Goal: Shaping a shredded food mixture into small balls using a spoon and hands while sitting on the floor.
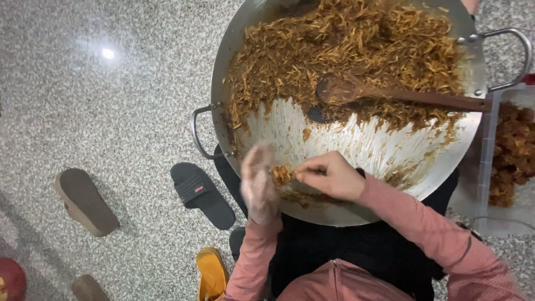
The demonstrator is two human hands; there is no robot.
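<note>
— What takes up most of the view?

— The speckled grey floor (111, 111), and on it a big round metal pan (356, 150) with loop handles on two sides. The far half of the pan is heaped with brown shredded food (345, 50); the near half is scraped almost bare, with pale streaks and crumbs.

— Anything lying in the pan?

— A wooden spoon (390, 93), its bowl sunk in the shredded food and its handle reaching out over the rim on the right side. Just beside that rim stands a clear plastic box (486, 167) with dark brown pieces inside.

— And the hands?

— Both are over the near edge of the pan, sleeves in pink. The left hand (257, 187) is blurred; it looks open and flat, palm turned inward. The right hand (330, 175) is curled, fingertips pinched. Between them sits a small clump of the food (281, 174), touching the right fingertips and just beside the left palm.

— What else is on the floor?

— A black slipper (202, 195) near the left handle, a brown slipper (86, 202) further left, and a yellow slipper (212, 274) by the left sleeve.
</note>
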